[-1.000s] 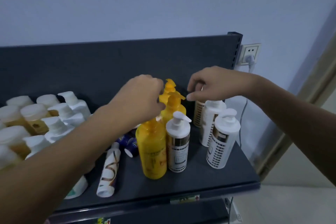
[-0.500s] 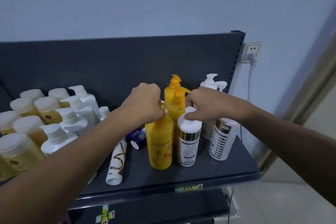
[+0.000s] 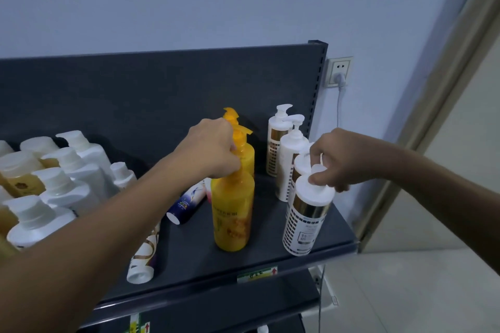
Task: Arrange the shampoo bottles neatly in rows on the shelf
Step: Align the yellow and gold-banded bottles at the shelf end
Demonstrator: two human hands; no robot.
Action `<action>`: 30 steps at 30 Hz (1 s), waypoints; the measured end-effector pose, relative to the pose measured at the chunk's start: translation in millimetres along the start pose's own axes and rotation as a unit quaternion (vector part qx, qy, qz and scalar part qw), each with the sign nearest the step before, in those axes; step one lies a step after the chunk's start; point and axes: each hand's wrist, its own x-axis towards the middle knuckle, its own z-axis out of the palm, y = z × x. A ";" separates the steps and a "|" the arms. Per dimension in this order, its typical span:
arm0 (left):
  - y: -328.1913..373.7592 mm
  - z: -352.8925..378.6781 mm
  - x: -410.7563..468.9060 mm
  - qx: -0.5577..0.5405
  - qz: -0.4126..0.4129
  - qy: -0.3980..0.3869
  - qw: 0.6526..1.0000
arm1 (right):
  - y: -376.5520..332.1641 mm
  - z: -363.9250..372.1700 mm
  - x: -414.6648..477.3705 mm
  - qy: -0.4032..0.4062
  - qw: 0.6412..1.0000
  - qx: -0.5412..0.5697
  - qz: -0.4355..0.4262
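On the dark grey shelf (image 3: 273, 257) my left hand (image 3: 213, 149) grips the pump of the front yellow bottle (image 3: 232, 213). Two more yellow pump bottles (image 3: 246, 154) stand in line behind it. My right hand (image 3: 338, 159) holds the pump head of a white bottle with a gold band (image 3: 305, 222), tilted at the shelf's right front. Three similar white bottles (image 3: 289, 159) stand in a line behind it toward the back panel. A cluster of white and amber bottles (image 3: 62, 178) fills the left side.
A white tube with gold lettering (image 3: 143, 259) and a dark blue tube (image 3: 186, 203) lie flat between the left cluster and the yellow bottles. A wall socket with a plugged cable (image 3: 339, 73) sits right of the shelf. A lower shelf (image 3: 216, 311) shows below.
My right hand has carried the white gold-banded bottle from beside the yellow bottle to the right front of the shelf. My left hand stays on the yellow bottle's pump.
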 end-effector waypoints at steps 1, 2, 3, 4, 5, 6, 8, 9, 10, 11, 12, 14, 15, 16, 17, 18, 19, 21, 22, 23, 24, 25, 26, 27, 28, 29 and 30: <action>2.5 0.8 1.1 0.000 0.000 0.002 1.000 | 3.3 -0.8 -1.9 -0.002 1.000 0.006 0.010; 4.4 1.5 2.3 0.000 -0.001 0.004 1.000 | 5.9 -1.6 -3.3 -0.005 1.000 0.011 0.020; 6.0 2.1 3.7 -0.002 -0.001 0.004 1.000 | 8.3 -2.1 -4.2 -0.008 0.999 0.015 0.030; 7.0 3.0 5.0 -0.007 -0.002 0.005 1.000 | 10.1 -2.6 -4.7 -0.010 0.999 0.016 0.039; 8.3 4.0 6.2 -0.013 -0.003 0.006 1.000 | 11.2 -2.8 -4.5 -0.011 0.999 0.015 0.046; 9.5 5.2 7.3 -0.018 -0.003 0.007 1.000 | 12.3 -2.6 -3.8 -0.009 0.999 0.011 0.053; 12.3 7.3 9.3 -0.018 -0.002 0.008 1.000 | 12.7 -1.8 -1.2 0.002 0.998 -0.002 0.059; 13.4 7.9 9.6 -0.016 -0.002 0.008 1.000 | 12.5 -1.0 0.6 0.007 0.998 -0.014 0.060; 14.0 8.2 9.8 -0.015 -0.001 0.006 1.000 | 12.4 -0.2 2.1 0.012 0.998 -0.028 0.060; 13.4 7.9 9.7 -0.016 0.004 0.002 1.000 | 12.4 0.2 3.8 0.015 0.997 -0.038 0.061; 12.2 7.1 9.2 -0.018 0.012 -0.004 1.000 | 12.7 0.1 5.2 0.014 0.997 -0.042 0.062; 8.3 5.9 5.9 -0.027 0.034 -0.022 0.999 | 12.5 -1.2 6.8 0.000 0.997 -0.044 0.067; 5.4 5.4 4.4 -0.032 0.045 -0.029 0.998 | 12.0 -2.1 7.6 -0.012 0.996 -0.052 0.069; 1.9 4.5 2.0 -0.034 0.056 -0.037 0.997 | 10.7 -3.5 8.2 -0.023 0.995 -0.067 0.070; -2.3 2.9 -0.6 -0.036 0.063 -0.050 0.996 | 7.7 -5.4 8.4 -0.030 0.993 -0.094 0.068; -7.8 0.9 -3.6 -0.038 0.064 -0.062 0.995 | 4.5 -7.8 8.5 -0.029 0.989 -0.131 0.066; -14.8 -1.5 -6.8 -0.038 0.064 -0.069 0.995 | -0.7 -11.4 8.5 -0.016 0.983 -0.170 0.060; -32.7 -7.7 -15.4 -0.019 0.052 -0.069 0.996 | -17.4 -20.4 10.6 0.031 0.977 -0.207 0.034; -43.5 -10.1 -20.2 -0.001 0.038 -0.064 0.997 | -29.0 -24.6 12.6 0.057 0.979 -0.197 0.008; -56.2 -10.8 -25.0 0.018 0.019 -0.057 0.998 | -43.0 -28.3 15.5 0.081 0.981 -0.176 -0.023; -69.8 -10.5 -30.0 0.033 -0.007 -0.053 0.998 | -59.4 -30.7 18.9 0.101 0.982 -0.148 -0.057; -84.3 -8.7 -35.5 0.042 -0.036 -0.052 0.997 | -77.5 -32.1 22.3 0.113 0.983 -0.113 -0.089; -98.4 -5.5 -42.2 0.046 -0.061 -0.053 0.996 | -97.0 -31.5 26.2 0.114 0.984 -0.078 -0.116; -111.6 -0.8 -49.3 0.047 -0.077 -0.056 0.994 | -116.9 -28.6 29.9 0.109 0.983 -0.048 -0.137; -124.4 6.3 -56.9 0.047 -0.087 -0.061 0.993 | -136.1 -23.2 34.3 0.101 0.982 -0.028 -0.155; -135.2 15.0 -64.9 0.048 -0.093 -0.071 0.992 | -154.6 -15.7 39.6 0.092 0.981 -0.017 -0.171; -143.4 26.0 -72.5 0.055 -0.100 -0.088 0.990 | -170.6 -5.2 47.0 0.082 0.979 -0.011 -0.186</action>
